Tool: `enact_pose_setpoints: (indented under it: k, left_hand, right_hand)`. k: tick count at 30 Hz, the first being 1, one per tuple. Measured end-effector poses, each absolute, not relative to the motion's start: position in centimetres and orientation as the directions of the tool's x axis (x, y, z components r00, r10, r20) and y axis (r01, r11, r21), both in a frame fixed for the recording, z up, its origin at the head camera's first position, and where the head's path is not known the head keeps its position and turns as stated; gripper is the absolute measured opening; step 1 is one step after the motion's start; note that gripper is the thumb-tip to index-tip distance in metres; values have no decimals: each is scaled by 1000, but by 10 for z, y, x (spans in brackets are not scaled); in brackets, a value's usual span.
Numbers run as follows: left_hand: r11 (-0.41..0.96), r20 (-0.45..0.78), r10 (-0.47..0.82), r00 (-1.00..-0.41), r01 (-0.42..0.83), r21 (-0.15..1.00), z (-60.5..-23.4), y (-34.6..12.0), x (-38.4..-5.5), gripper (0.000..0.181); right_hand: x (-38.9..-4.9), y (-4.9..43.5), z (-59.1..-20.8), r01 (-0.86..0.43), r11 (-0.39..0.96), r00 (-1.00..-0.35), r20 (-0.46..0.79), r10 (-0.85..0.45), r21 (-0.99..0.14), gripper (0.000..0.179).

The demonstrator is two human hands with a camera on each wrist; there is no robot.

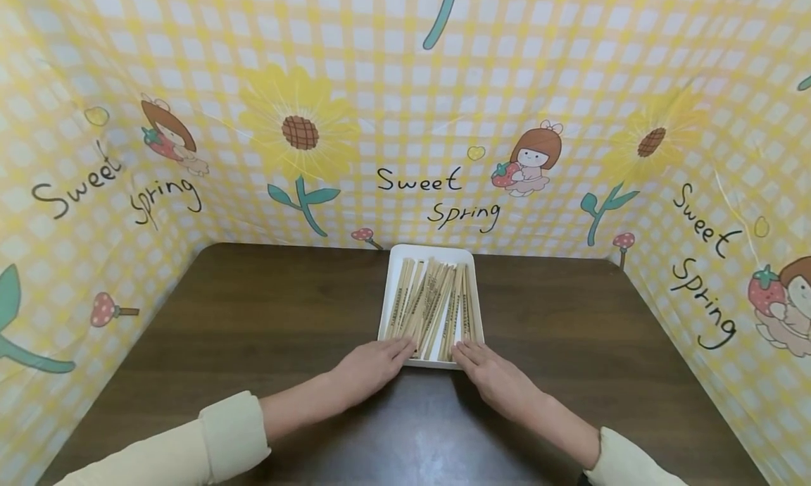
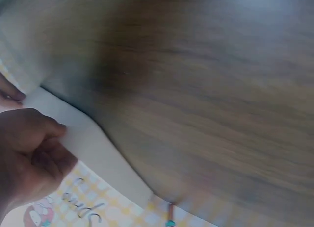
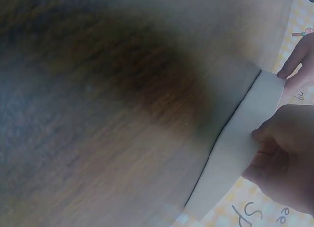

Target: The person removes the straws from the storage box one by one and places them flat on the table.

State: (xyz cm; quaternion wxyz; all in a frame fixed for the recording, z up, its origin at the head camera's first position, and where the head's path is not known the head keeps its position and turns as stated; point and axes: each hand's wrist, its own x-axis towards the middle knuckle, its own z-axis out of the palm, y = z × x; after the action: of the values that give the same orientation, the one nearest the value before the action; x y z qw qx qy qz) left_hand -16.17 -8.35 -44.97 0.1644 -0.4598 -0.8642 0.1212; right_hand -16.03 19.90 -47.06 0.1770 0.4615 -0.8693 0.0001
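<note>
A white rectangular tray (image 1: 465, 253) lies lengthwise on the table, holding a loose layer of wooden chopsticks (image 1: 434, 296) with dark printing along them. My left hand (image 1: 370, 365) grips the tray's near left corner, fingers over the rim; its thumb (image 2: 58, 130) lies at the wall in the left wrist view. At the near right corner my right hand (image 1: 500, 379) holds the rim likewise, its thumb (image 3: 260, 134) against the outer wall. The fingers of both hands overlap the chopsticks' near ends in the head view.
The dark brown wooden table (image 1: 272, 303) spreads around the tray. A yellow checked cloth (image 1: 412, 127) with flowers and lettering stands as walls behind and on both sides; the tray's far end is close to the back one.
</note>
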Motion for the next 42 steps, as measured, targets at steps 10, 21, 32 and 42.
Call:
enact_pose_setpoints:
  k: [10,21,32,42]
  left_hand:
    - [466,156,884,-440,810,-355,-458,-100,-173,49]
    - [458,222,889,-402,812,-361,-462,-102,-175,48]
    - [459,212,888,-408,801,-384,-462,-102,-174,47]
    - [461,225,887,-404,808,-367,-464,-100,-174,43]
  right_hand:
    - [-159,197,-465,-797,580,-529,268,-805,169,51]
    - [-162,193,-457,-789,614,-601,259,-756,-38,35]
    - [-183,185,-435,-465,642,-867,167,-469,-610,25]
    - [-212,174,-428,44,325,-933,-155,-326,-945,35]
